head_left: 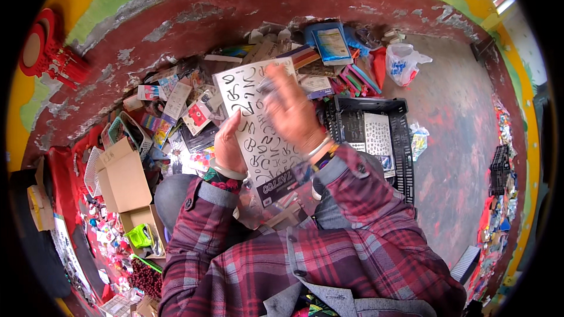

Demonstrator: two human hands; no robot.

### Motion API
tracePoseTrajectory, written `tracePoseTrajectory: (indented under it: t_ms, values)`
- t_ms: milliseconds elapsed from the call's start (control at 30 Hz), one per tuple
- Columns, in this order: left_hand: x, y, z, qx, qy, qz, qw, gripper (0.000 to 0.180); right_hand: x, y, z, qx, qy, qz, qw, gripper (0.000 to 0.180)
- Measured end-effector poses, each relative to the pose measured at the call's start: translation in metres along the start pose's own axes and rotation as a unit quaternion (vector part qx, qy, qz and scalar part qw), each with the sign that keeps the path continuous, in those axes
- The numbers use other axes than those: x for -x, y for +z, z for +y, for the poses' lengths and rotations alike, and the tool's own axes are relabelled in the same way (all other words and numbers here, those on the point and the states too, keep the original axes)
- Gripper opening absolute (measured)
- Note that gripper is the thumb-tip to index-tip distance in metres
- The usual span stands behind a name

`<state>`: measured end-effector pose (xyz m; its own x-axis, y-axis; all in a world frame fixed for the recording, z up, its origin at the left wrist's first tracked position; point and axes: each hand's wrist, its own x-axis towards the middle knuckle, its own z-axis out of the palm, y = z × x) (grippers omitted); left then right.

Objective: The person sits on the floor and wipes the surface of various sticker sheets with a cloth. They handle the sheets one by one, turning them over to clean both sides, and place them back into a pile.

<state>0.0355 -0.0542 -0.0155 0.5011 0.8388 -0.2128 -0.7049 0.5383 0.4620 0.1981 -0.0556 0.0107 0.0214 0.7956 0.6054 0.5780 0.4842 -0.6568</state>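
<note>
A white temporary tattoo sheet (263, 155) with black curly letters and a dark band along its near end is held up in front of me. My left hand (228, 149) is closed on its left edge, thumb on the face. Over the sheet's upper right part is my right hand (295, 111), its fingers smeared by motion. Whether those fingers grip the sheet or only pass over it, I cannot tell. Right of my hands stands a black plastic crate (402, 147), with another lettered sheet (378, 135) and dark packets inside.
A heap of packaged goods lies along the peeling red wall (247, 0), topped by a blue packet (331, 44). A white plastic bag (404, 61) sits on the floor at the right. An open cardboard box (123, 182) and white baskets (94, 170) stand at the left among small scattered items.
</note>
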Motion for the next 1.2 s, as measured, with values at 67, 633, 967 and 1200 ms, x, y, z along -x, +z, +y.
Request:
tracePoseTrajectory:
  t_ms: [67, 633, 967, 1200]
  values:
    - [0.0, 0.003, -0.002, -0.054, 0.084, 0.028, 0.995, 0.039, 0.014, 0.014, -0.024, 0.104, -0.085, -0.07, 0.988, 0.049]
    - [0.001, -0.004, 0.039, 0.036, -0.006, -0.103, 0.994, 0.055, -0.005, -0.028, 0.053, -0.472, 0.354, -0.023, 0.807, 0.036]
    - [-0.003, -0.003, 0.047, 0.107, 0.004, -0.151, 0.983, 0.075, -0.001, -0.033, 0.045, -0.564, 0.4, -0.142, 0.708, 0.028]
    - [0.003, -0.012, 0.026, 0.043, -0.012, -0.087, 0.995, 0.059, -0.008, -0.041, 0.06, -0.564, 0.381, -0.069, 0.729, 0.023]
